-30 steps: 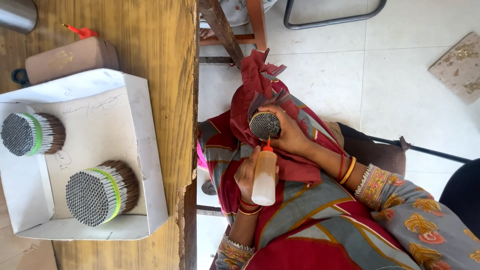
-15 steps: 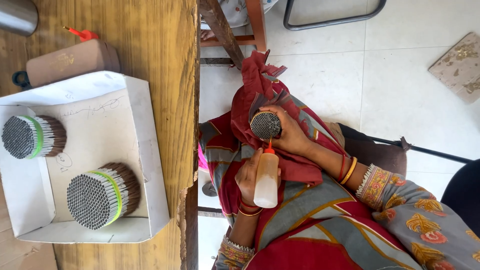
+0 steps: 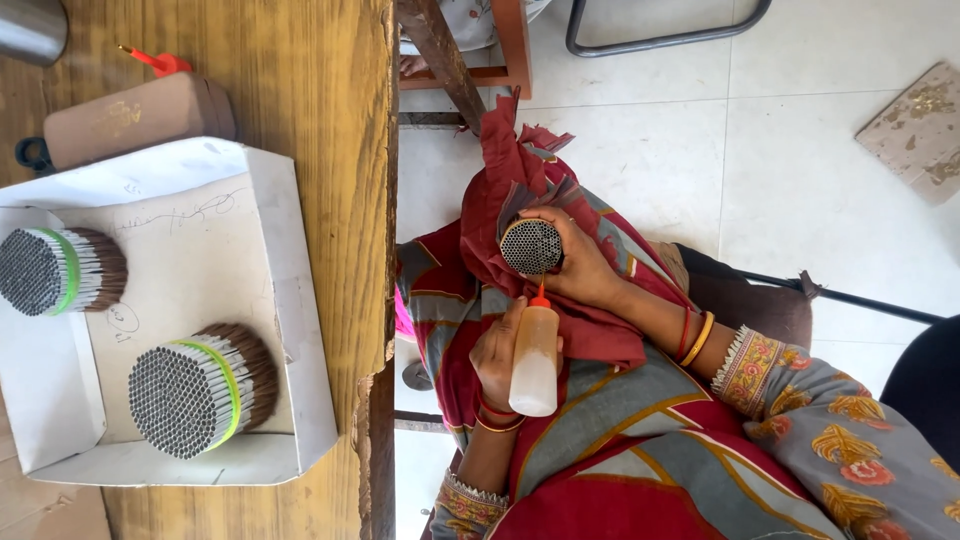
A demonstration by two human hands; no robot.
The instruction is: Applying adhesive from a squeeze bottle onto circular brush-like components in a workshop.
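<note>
Centre of the frame: a round bundle of thin tubes (image 3: 531, 247), its open ends facing the camera, held over the person's lap. The right hand (image 3: 580, 262) wraps around the bundle from the right side, grip closed on it. Just below, a small squeeze bottle (image 3: 535, 362) with pale contents and an orange nozzle; the nozzle tip points up and meets the lower edge of the bundle. The left hand (image 3: 497, 355) is closed around the bottle from the left. Red cloth (image 3: 500, 190) lies under and around the bundle.

Left half of the frame: a wooden bench (image 3: 310, 80) carrying a shallow white cardboard tray (image 3: 290, 300). In the tray, two more bundles of tubes, each bound with a green band: one at the far left edge (image 3: 55, 270), one in the lower middle of the tray (image 3: 195, 388), well apart from each other. Above the tray, a brown block (image 3: 140, 115) lying on its side, with a red-tipped nozzle (image 3: 155, 62) just beyond it. Upper left corner: part of a metal cup (image 3: 30, 28).

Right half: pale tiled floor (image 3: 800, 150).
</note>
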